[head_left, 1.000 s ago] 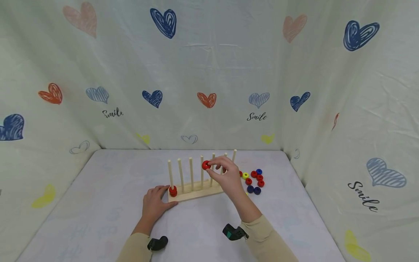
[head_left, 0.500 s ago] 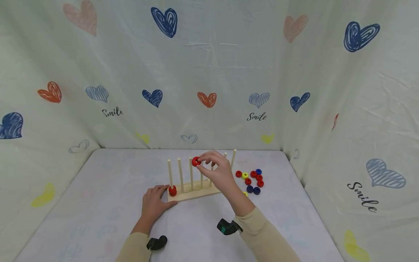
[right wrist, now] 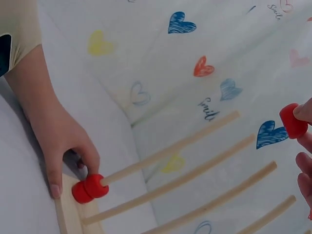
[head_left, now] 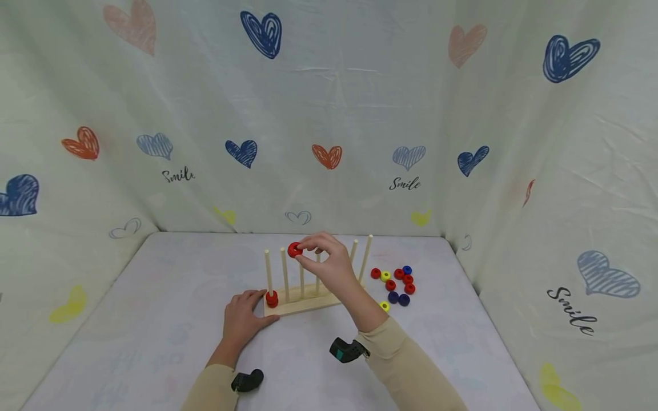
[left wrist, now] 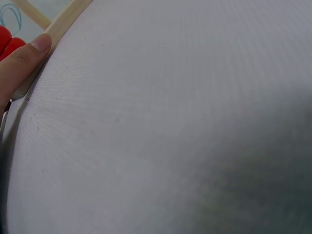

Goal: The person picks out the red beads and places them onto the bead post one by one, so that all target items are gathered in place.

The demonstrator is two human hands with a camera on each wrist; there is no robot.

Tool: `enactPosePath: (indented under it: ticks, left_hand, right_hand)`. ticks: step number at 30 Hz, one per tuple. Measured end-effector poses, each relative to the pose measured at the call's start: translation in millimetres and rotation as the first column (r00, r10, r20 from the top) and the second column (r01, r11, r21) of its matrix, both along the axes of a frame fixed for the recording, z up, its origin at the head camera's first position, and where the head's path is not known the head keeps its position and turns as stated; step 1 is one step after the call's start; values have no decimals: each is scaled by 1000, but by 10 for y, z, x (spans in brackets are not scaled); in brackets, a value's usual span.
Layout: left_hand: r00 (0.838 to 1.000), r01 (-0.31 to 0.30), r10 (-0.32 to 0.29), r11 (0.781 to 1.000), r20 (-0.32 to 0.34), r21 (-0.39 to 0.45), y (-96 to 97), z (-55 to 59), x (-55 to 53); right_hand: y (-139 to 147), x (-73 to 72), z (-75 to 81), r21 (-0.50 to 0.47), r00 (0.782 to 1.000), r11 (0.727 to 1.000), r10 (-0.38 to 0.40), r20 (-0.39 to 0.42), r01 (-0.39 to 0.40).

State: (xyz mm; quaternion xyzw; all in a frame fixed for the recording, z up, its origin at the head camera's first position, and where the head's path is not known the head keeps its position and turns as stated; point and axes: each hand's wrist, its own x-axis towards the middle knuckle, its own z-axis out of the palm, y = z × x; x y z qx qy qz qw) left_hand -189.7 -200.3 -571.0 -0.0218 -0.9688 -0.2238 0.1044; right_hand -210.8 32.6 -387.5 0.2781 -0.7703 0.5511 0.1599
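One red ring [head_left: 295, 250] is being pinched by the right grip [head_left: 329, 264], between the thumb and the fingertips. It is being held in the air, just ahead of this grip, near the upper ends of the wooden pegs [head_left: 285, 277]; in the right wrist view it is being shown apart from the peg tips. Below and to the left, one end of the wooden base [head_left: 303, 306] is being held by the left grip [head_left: 241, 319], with the thumb being kept along the front edge and the fingers at the other side. Just beside the left grip, two stacked red rings [head_left: 272, 299] are being carried by the end peg [head_left: 268, 271]. To the right of the right grip, loose red, yellow and blue rings [head_left: 398, 274] are being supported by the desk [head_left: 169, 319].
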Motion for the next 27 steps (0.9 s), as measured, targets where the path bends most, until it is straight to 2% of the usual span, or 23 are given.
enactPosePath:
  ticks: [11,27]
  left_hand:
    - [1000,-6,6,1000,1,3,-2,-9,-1]
    - [1000,-8,8,1000,18,1,11,22,9]
  right_hand:
    - [-143,-36,4,-17,999,999,43,25,-42]
    - [-278,-82,7,-17,994,998,59,87,-58]
